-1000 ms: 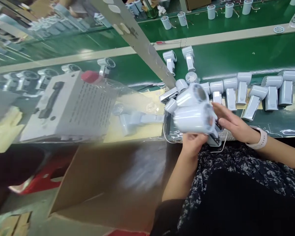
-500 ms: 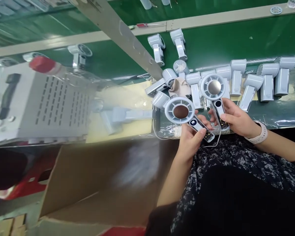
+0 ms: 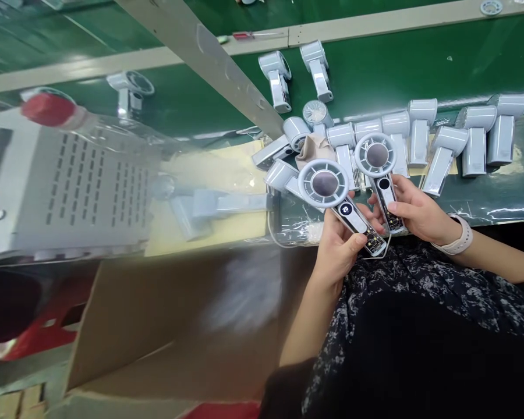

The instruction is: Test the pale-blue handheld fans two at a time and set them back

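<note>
My left hand [image 3: 338, 247] grips the handle of a pale blue handheld fan [image 3: 327, 186], round face toward me, a small lit display on its handle. My right hand [image 3: 414, 212] holds a second fan [image 3: 378, 160] the same way, just to the right of the first. Both fans sit side by side above my lap, at the near edge of the green bench [image 3: 419, 70]. A light watch band [image 3: 456, 240] is on my right wrist.
Several more pale blue fans [image 3: 475, 139] lie in a row on the bench behind my hands. A beige cloth [image 3: 314, 150] lies among them. A grey vented box [image 3: 70, 186] stands at left, a cardboard box [image 3: 166, 314] below it, a metal bar [image 3: 209, 64] slanting above.
A second ago the fans were held with barrels pointing sideways; I turned them so their round faces point toward me. Since half a second ago they barely moved.
</note>
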